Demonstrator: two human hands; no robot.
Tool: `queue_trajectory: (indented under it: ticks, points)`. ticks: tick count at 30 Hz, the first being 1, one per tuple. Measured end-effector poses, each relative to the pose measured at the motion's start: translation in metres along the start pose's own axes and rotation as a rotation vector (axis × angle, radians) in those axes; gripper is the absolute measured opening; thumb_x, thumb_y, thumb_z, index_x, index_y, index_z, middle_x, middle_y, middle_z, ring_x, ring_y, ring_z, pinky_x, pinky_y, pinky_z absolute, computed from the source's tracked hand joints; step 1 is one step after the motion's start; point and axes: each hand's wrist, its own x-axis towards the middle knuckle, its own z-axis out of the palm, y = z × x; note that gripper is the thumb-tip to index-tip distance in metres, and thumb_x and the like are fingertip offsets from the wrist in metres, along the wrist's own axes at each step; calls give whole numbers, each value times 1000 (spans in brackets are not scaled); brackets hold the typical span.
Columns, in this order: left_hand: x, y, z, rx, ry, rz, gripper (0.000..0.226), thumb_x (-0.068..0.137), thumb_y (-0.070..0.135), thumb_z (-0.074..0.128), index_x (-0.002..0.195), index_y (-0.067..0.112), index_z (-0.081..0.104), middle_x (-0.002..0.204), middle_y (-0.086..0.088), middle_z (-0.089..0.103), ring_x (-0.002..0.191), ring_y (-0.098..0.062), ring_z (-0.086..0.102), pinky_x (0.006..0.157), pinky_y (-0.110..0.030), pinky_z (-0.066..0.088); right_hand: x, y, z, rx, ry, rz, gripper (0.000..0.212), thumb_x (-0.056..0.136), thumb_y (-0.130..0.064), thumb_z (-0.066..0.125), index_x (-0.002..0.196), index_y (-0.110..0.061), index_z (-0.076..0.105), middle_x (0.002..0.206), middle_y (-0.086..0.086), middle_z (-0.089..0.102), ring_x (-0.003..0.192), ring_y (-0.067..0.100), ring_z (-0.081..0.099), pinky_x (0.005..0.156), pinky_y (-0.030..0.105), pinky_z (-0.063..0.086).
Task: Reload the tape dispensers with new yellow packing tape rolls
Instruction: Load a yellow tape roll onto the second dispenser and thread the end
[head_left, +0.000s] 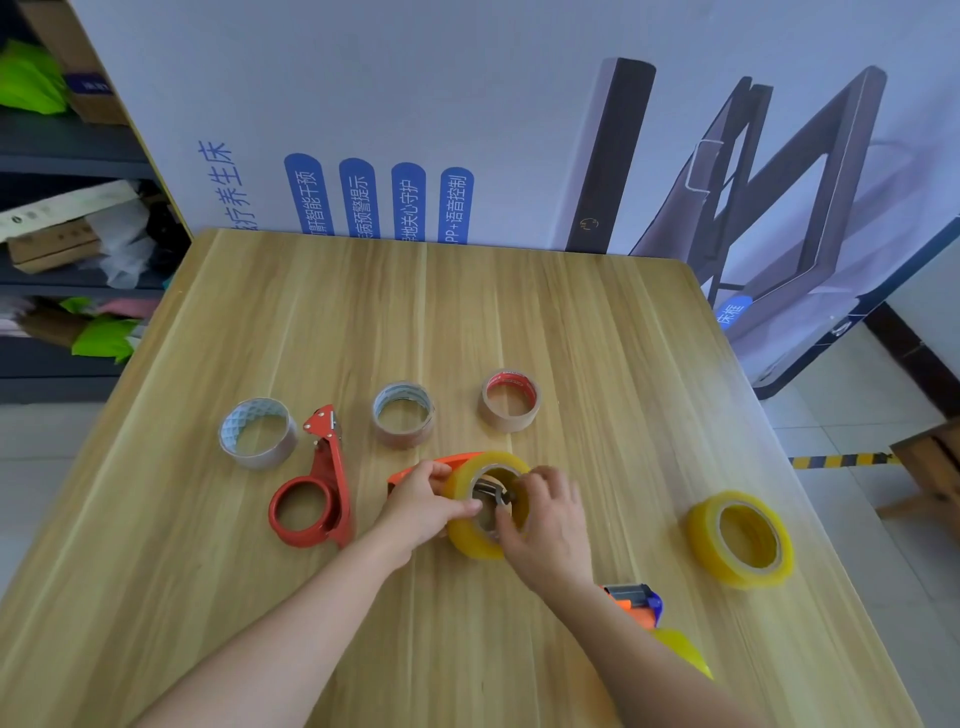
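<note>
Yellow roll (462, 540) stands on edge near the middle of the table (571, 322), partly seated on the orange dispenser (447, 461) that shows behind it. Your left hand (418, 506) keeps a closed grip on that dispenser, one finger reaching to the roll's core, likely to steady the frame. Your right hand (545, 514) curls its fingers into the core, a closed grip on the roll, which looks meant to press it over the metal hub. I judge this reload about midway. To your right a spare roll (701, 545) lies flat, well apart. To your left an empty red dispenser (332, 467) waits its turn. Beyond, three thin rolls (402, 439) sit in a row. Under your right forearm a third dispenser (636, 603) peeks out, seemingly already loaded with yellow tape
</note>
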Motion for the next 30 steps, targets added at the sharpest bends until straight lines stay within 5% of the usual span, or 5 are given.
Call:
queue_trajectory:
  ticks: [5, 11, 15, 21, 30]
  points:
    - [2, -2, 2, 53, 40, 12, 55, 71, 23, 83, 119, 21, 54, 104, 8, 58, 100, -13, 56, 82, -25, 43, 18, 4, -6, 172, -226, 322, 44, 95, -17, 53, 139, -22, 46, 132, 4, 56, 117, 23, 56, 93, 37, 49]
    - [6, -9, -9, 63, 52, 3, 39, 85, 30, 69, 122, 19, 60, 121, 4, 61, 113, -16, 55, 92, -28, 43, 26, 0, -1, 100, -232, 297, 42, 94, -17, 53, 135, -28, 54, 129, 0, 61, 113, 22, 58, 89, 32, 48]
    - [6, -11, -10, 48, 26, 20, 16, 91, 29, 63, 107, 26, 65, 107, 10, 65, 111, -15, 58, 87, -25, 41, 29, 0, 3, 57, -257, 270, 40, 95, -19, 53, 134, -28, 56, 128, 2, 61, 115, 24, 58, 91, 34, 48]
    - [7, -16, -12, 313, 15, 52, 44, 91, 29, 62, 134, 26, 54, 134, 7, 56, 124, -18, 51, 102, -35, 44, 21, 7, 8, 44, -312, 239, 44, 93, -22, 57, 137, -24, 53, 127, -1, 59, 110, 22, 59, 88, 32, 48]
    - [6, -24, -9, 729, 136, 155, 47, 96, 39, 50, 142, 30, 43, 142, 7, 52, 125, -17, 52, 94, -33, 47, 22, 5, 12, 43, -389, 286, 32, 90, -12, 48, 110, -21, 72, 100, 5, 73, 94, 27, 66, 77, 35, 55]
